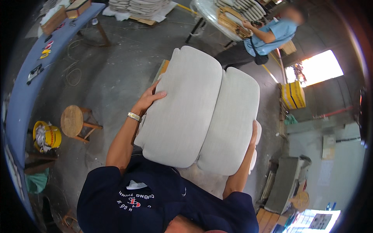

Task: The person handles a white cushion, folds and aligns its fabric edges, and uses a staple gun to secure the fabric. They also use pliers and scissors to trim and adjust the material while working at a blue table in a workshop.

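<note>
Two pale grey upholstered cushions lie side by side in front of my body, a larger left cushion [184, 105] and a narrower right cushion [232, 120]. My left hand [148, 98] grips the left cushion's outer edge, thumb on top and the other fingers mostly hidden along its side. On the opposite side, my right hand [254, 135] clasps the right cushion's outer edge, its fingers partly out of sight. More pale cushion edges [258, 133] show beneath, at the right. A metal-banded watch [134, 116] circles my left wrist.
Beyond the cushions, a person in a light blue shirt [278, 37] handles a wooden frame [229, 19] at a plastic-covered table [206, 11]. A round wooden stool [72, 121], a yellow bucket [54, 136] and a long blue-topped table [21, 97] stand left. Cushions [136, 7] are stacked behind.
</note>
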Demonstrator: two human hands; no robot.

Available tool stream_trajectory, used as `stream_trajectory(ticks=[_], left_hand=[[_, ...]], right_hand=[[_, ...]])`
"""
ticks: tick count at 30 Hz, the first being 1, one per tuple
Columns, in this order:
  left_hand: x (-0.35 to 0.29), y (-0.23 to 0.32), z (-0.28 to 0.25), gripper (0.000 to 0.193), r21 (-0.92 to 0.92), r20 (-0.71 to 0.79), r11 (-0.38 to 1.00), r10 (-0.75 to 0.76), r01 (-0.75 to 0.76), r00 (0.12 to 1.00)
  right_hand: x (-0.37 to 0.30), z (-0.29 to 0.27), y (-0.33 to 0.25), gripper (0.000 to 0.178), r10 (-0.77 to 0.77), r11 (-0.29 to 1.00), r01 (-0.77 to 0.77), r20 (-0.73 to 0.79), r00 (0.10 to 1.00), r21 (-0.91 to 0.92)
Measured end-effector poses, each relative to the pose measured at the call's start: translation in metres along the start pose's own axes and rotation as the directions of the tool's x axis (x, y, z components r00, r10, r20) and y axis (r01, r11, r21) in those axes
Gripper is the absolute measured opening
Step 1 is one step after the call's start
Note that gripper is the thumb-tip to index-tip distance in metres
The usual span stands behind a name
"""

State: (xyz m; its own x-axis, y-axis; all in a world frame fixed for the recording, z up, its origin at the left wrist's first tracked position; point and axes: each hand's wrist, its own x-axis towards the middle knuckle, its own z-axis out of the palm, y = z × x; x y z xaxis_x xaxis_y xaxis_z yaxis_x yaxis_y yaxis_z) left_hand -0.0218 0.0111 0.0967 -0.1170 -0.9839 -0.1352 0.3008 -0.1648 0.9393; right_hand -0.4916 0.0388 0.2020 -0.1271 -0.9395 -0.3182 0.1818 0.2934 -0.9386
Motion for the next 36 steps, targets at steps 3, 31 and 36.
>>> stream_trajectory(ticks=[3, 31, 36], left_hand=[[0.015, -0.003, 0.005, 0.098, -0.010, -0.093, 0.997, -0.077, 0.076, 0.993], [0.082, -0.130, -0.080, 0.065, -0.335, 0.048, 0.820, -0.478, 0.464, 0.877], [0.075, -0.183, -0.176, 0.051, 0.053, 0.101, 0.657, -0.753, 0.752, 0.651]], right_hand=[[0.070, -0.014, 0.026, 0.077, 0.102, 0.993, -0.107, 0.085, 0.991, 0.056], [-0.068, -0.014, 0.327, 0.028, 0.032, 0.975, -0.204, -0.850, 0.525, -0.089], [-0.272, 0.177, 0.542, 0.019, 0.285, 0.471, -0.791, -0.782, 0.555, -0.390]])
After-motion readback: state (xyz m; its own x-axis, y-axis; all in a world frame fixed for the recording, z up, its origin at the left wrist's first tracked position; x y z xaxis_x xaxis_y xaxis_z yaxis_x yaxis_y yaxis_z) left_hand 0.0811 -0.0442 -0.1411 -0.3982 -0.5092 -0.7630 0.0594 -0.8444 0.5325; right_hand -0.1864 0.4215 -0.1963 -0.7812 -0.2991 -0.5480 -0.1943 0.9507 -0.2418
